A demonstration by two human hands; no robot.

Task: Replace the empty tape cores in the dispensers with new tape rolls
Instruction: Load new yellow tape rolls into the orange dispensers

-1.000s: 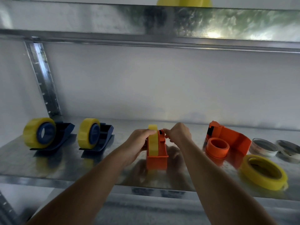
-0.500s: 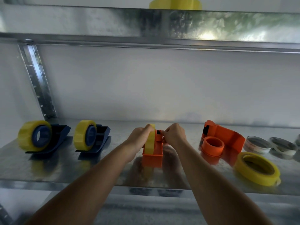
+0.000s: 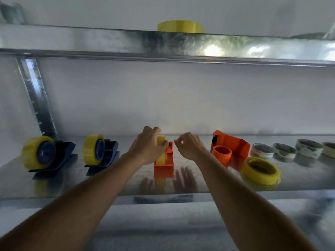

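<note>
While a yellow tape roll (image 3: 161, 151) stands seated in the orange dispenser (image 3: 167, 158) at frame centre, on the metal shelf (image 3: 108, 185). Left hand (image 3: 147, 147) curled over the roll's top and left side, gripping it. Right hand (image 3: 190, 145) just right of the dispenser's cutter end, fingers loosely curled with thumb and forefinger near each other; whether a tape end is pinched there, cannot tell.

Judged from the layout, roughly three of four dispensers loaded: at lower left two blue dispensers, one far left (image 3: 54, 156) and one nearer the middle (image 3: 106, 151), each carrying a full yellow roll. Right of centre a second orange dispenser (image 3: 232, 145) lying open, only its orange hub (image 3: 222, 152) inside, no tape on it. Just beside it, lower right, a loose yellow roll (image 3: 261, 170) flat on the shelf, probably meant for that holder.

Further right, a row of pale empty cores (image 3: 262, 150), apparently the removed ones. At top centre, another yellow roll (image 3: 180, 26) on the upper shelf (image 3: 90, 40).
</note>
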